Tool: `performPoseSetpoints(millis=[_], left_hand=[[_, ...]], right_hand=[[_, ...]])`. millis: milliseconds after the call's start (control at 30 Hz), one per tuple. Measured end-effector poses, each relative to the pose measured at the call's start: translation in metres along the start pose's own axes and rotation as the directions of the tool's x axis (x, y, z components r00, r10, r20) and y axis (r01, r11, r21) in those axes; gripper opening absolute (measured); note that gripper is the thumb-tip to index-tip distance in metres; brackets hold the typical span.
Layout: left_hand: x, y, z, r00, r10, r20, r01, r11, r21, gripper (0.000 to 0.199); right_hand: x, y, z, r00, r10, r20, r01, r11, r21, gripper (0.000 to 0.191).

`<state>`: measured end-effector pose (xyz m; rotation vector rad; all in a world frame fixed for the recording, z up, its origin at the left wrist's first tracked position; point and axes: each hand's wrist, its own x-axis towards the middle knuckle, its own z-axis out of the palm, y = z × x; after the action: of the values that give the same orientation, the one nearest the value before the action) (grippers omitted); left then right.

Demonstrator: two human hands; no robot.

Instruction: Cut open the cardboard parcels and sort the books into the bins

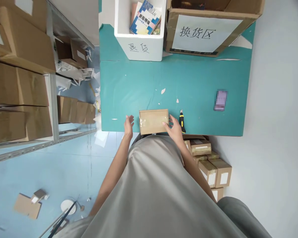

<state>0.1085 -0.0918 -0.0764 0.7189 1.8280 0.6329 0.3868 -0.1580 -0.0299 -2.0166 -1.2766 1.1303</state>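
A small taped cardboard box (152, 121) lies at the front edge of the green-topped table (201, 76), close to my body. My right hand (173, 127) is at the box's right end, thumb over its top and fingers spread beside it; whether it grips the box is not plain, but the fingers are apart. To the left of the box, a short gap away, my left hand (128, 125) is open with nothing in it. Just right of my right hand lies a black and yellow utility knife (181, 122), its blade end pointing away from me.
At the back stand a white bin (145, 48) with books (146, 18) and a large labelled carton (203, 34). A blurred purple phone-like item (221, 100) lies at right. Shelves of cartons (27, 43) rise at left; taped boxes (215, 168) are stacked below the table's right front.
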Motion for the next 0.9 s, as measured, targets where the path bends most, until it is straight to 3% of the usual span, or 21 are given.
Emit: performPoseSetpoints(millis=[100,167,300,433,567,733,900], left_hand=[[0.000,-0.011,0.017,0.983,-0.144,0.111,0.143,0.990,0.017,0.079],[-0.006,-0.012,0.035,0.968,-0.164,0.190,0.169,0.985,-0.013,0.067],[-0.021,-0.002,0.065,0.937,-0.119,0.328,0.150,0.986,-0.072,0.052],[-0.022,0.017,0.064,0.985,0.037,0.166,-0.030,0.999,-0.044,0.046],[-0.012,0.028,0.045,0.987,0.156,0.037,-0.155,0.987,-0.031,0.036],[-0.010,0.024,0.034,0.984,0.168,-0.057,-0.170,0.984,-0.047,0.029],[-0.017,0.020,0.035,0.990,0.094,-0.103,-0.094,0.996,0.005,0.038]], right_hand=[[0.002,0.032,-0.035,0.992,0.012,-0.128,0.004,0.992,0.123,0.072],[0.002,0.044,-0.057,0.981,0.017,-0.191,0.016,0.985,0.170,0.068],[0.004,0.043,-0.079,0.989,0.038,-0.143,0.000,0.966,0.259,0.066],[0.020,0.038,-0.068,0.992,0.068,-0.110,-0.029,0.948,0.317,0.067],[0.042,0.036,-0.037,0.992,0.090,-0.083,-0.058,0.943,0.328,0.055],[0.051,0.023,-0.005,0.983,0.084,-0.162,-0.044,0.971,0.236,0.037],[0.050,0.013,-0.004,0.983,0.079,-0.164,-0.078,0.997,0.018,0.037]])
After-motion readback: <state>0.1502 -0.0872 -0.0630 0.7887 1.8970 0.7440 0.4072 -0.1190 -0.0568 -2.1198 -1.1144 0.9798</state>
